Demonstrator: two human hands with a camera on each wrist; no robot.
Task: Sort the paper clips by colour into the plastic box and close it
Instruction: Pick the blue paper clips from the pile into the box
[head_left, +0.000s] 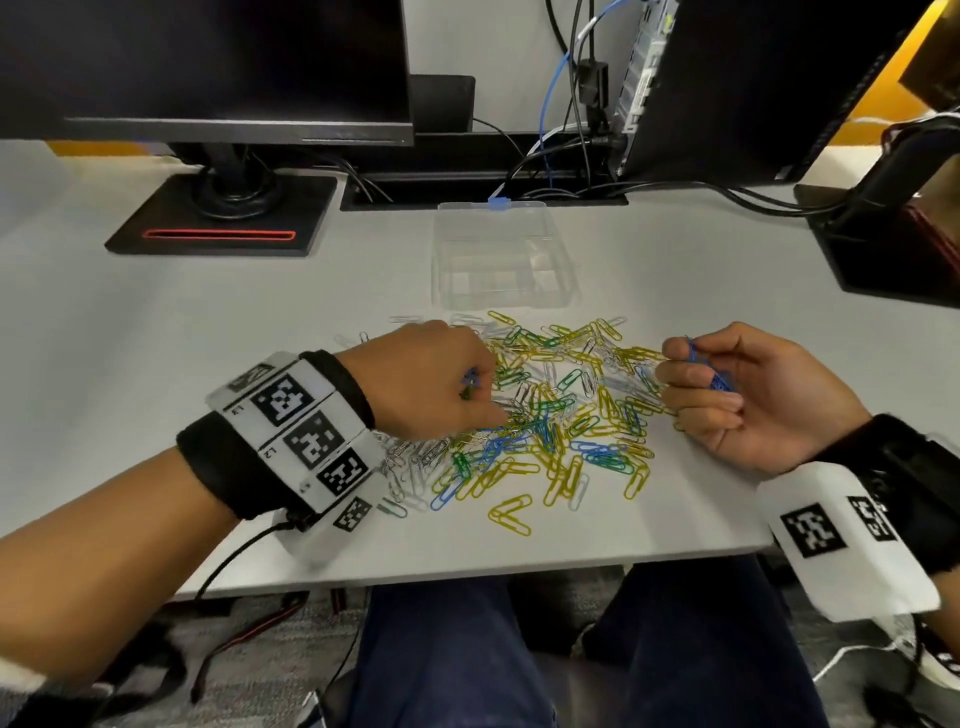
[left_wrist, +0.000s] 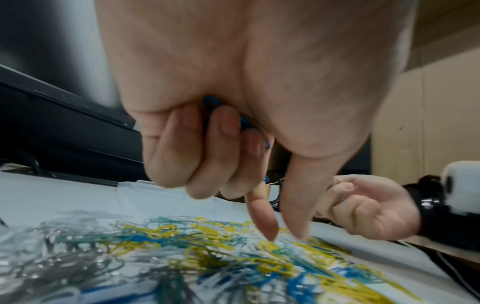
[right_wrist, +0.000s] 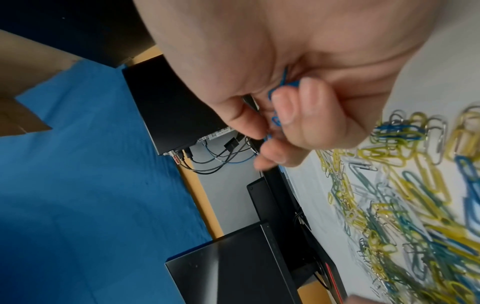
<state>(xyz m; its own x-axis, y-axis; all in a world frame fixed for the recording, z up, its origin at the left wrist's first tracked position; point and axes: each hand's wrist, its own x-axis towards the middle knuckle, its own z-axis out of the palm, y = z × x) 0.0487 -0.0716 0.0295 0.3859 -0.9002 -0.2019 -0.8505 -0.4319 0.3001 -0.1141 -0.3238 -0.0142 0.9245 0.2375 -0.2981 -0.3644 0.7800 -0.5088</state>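
Blue wire paper clips pinched in the right grip, fingers curled round a small bunch at the right edge of the pile; same bunch visible against the palm from the right wrist. Left grip lowered over the pile's left half, three fingers folded on a few more blue clips, forefinger and thumb stretched down, tips just above or touching the loose clips, hard to tell which. Heap of yellow, green, blue, white and bare-metal paper clips spread across the middle of the pale grey desk, between the two hands. Clear plastic compartment box just behind the heap, lid open, compartments showing no clips. Black monitor stand with a red slot at back left, black computer tower and tangle of black and blue cables at back right.
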